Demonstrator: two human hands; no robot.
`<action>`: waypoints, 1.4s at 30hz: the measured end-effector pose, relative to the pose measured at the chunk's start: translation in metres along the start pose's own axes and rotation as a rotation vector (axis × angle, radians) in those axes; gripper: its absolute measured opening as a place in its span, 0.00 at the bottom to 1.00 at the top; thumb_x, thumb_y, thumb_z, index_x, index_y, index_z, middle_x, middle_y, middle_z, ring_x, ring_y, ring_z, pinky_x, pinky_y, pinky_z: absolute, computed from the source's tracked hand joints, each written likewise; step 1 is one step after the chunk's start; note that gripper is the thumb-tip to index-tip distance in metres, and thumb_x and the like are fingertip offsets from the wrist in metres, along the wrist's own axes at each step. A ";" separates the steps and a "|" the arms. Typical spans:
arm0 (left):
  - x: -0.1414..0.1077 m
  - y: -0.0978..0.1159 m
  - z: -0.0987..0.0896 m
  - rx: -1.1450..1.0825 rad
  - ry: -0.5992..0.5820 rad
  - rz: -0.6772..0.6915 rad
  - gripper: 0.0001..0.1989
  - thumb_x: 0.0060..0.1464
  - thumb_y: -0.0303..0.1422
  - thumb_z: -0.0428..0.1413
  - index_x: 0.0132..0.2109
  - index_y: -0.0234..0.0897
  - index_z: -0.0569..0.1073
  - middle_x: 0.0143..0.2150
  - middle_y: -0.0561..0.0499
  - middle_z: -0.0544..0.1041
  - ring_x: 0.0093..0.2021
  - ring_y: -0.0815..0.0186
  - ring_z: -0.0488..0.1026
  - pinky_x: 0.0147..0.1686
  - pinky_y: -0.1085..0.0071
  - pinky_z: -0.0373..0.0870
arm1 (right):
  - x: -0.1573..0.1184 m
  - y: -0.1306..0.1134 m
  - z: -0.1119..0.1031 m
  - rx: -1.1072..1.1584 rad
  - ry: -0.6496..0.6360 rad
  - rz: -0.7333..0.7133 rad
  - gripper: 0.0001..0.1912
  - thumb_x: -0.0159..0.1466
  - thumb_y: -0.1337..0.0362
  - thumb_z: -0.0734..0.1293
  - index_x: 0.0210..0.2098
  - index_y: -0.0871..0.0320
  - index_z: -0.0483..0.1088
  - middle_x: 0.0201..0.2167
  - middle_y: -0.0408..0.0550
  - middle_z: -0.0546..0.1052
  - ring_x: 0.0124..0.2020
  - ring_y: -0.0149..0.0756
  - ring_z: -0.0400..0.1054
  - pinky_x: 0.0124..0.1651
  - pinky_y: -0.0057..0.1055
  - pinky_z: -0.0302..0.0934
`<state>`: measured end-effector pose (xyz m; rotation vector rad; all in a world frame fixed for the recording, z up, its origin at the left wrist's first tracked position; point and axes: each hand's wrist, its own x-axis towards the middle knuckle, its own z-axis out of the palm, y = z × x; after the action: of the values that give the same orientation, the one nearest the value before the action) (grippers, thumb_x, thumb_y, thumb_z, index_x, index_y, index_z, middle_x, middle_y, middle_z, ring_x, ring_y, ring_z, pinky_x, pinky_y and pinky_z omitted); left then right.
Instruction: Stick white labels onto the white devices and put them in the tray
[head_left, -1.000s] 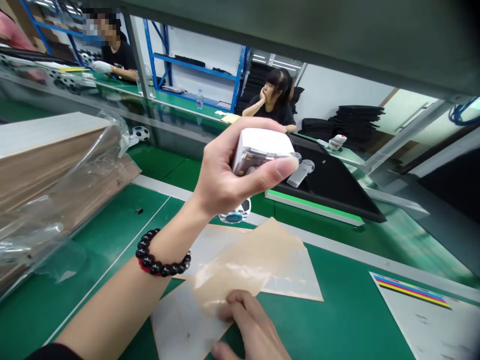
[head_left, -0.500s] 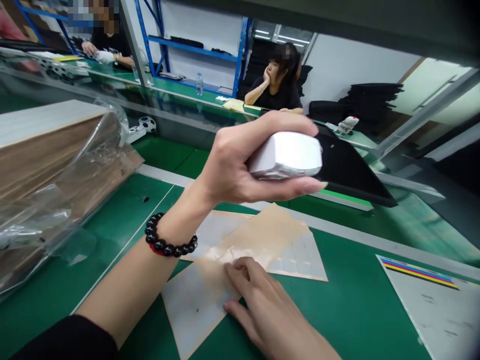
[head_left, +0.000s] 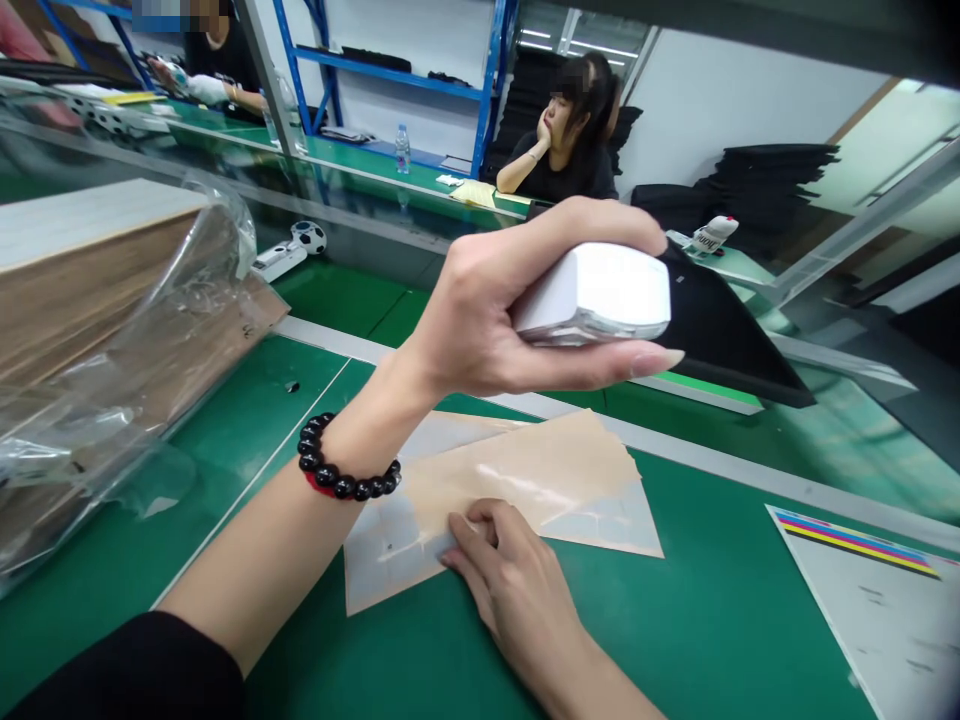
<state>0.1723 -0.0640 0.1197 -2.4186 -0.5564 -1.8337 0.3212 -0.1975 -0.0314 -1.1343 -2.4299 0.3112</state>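
**Holding a white device above the sheets**

Starting at the left, a stack of brown boards (head_left: 90, 300) sits in crinkled clear plastic wrap on the green surface (head_left: 712, 620). Next comes the left hand (head_left: 480, 320), a black bead bracelet (head_left: 346, 472) at its wrist, raised and clasped around a smooth, rounded white device (head_left: 600, 292), thumb under and fingers over; its long axis runs left to right. Directly beneath, well apart from it, lie thin glossy sheets (head_left: 525, 480), tan over white, flat on the surface. The right hand (head_left: 517, 590) is the one touching them, fingertips pressed on the near edge. Far right, a white card (head_left: 885, 610) shows colour stripes.
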 end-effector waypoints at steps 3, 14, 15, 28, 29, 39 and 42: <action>0.001 -0.001 0.000 -0.106 0.056 0.054 0.19 0.55 0.48 0.59 0.45 0.38 0.73 0.43 0.54 0.78 0.44 0.66 0.78 0.44 0.72 0.79 | 0.003 -0.002 0.003 0.025 0.012 0.006 0.09 0.66 0.72 0.65 0.44 0.59 0.74 0.38 0.55 0.74 0.36 0.45 0.72 0.31 0.36 0.68; 0.002 -0.011 0.005 -0.122 0.069 0.137 0.19 0.51 0.46 0.64 0.44 0.40 0.73 0.38 0.49 0.80 0.34 0.65 0.79 0.33 0.73 0.79 | 0.020 -0.008 -0.079 0.781 -0.535 0.287 0.10 0.61 0.57 0.73 0.41 0.48 0.74 0.46 0.42 0.77 0.50 0.39 0.72 0.48 0.31 0.69; 0.002 -0.012 0.005 -0.135 0.076 0.143 0.19 0.51 0.45 0.65 0.45 0.40 0.74 0.39 0.49 0.80 0.34 0.65 0.79 0.33 0.72 0.79 | 0.026 -0.006 -0.095 0.883 -0.558 0.287 0.10 0.62 0.55 0.73 0.42 0.48 0.74 0.47 0.42 0.77 0.51 0.39 0.72 0.50 0.33 0.68; -0.006 -0.006 0.019 -0.036 -0.042 0.291 0.19 0.50 0.42 0.64 0.46 0.38 0.73 0.34 0.51 0.80 0.30 0.67 0.78 0.28 0.74 0.75 | 0.068 0.009 -0.186 0.776 0.267 0.303 0.13 0.61 0.54 0.74 0.26 0.54 0.73 0.17 0.40 0.72 0.19 0.28 0.68 0.20 0.20 0.65; -0.006 -0.004 0.021 -0.033 -0.049 0.294 0.20 0.49 0.44 0.64 0.45 0.38 0.73 0.33 0.52 0.80 0.29 0.68 0.78 0.27 0.74 0.75 | 0.068 0.009 -0.186 0.761 0.262 0.304 0.13 0.61 0.54 0.74 0.26 0.54 0.74 0.17 0.40 0.71 0.19 0.28 0.68 0.20 0.20 0.65; -0.005 0.001 0.025 -0.023 -0.088 0.300 0.18 0.51 0.45 0.64 0.43 0.39 0.73 0.34 0.52 0.80 0.29 0.67 0.78 0.27 0.73 0.76 | 0.067 0.010 -0.187 0.762 0.263 0.298 0.09 0.61 0.60 0.73 0.26 0.53 0.75 0.15 0.38 0.70 0.17 0.23 0.65 0.20 0.13 0.62; -0.005 0.001 0.025 -0.020 -0.082 0.303 0.19 0.50 0.45 0.64 0.43 0.38 0.73 0.33 0.52 0.80 0.29 0.67 0.78 0.26 0.73 0.75 | 0.067 0.009 -0.187 0.771 0.263 0.298 0.08 0.61 0.61 0.73 0.26 0.53 0.75 0.16 0.38 0.71 0.17 0.23 0.66 0.20 0.13 0.62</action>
<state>0.1944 -0.0597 0.1084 -2.4377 -0.1627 -1.6301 0.3786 -0.1363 0.1493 -1.0675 -1.6525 1.0138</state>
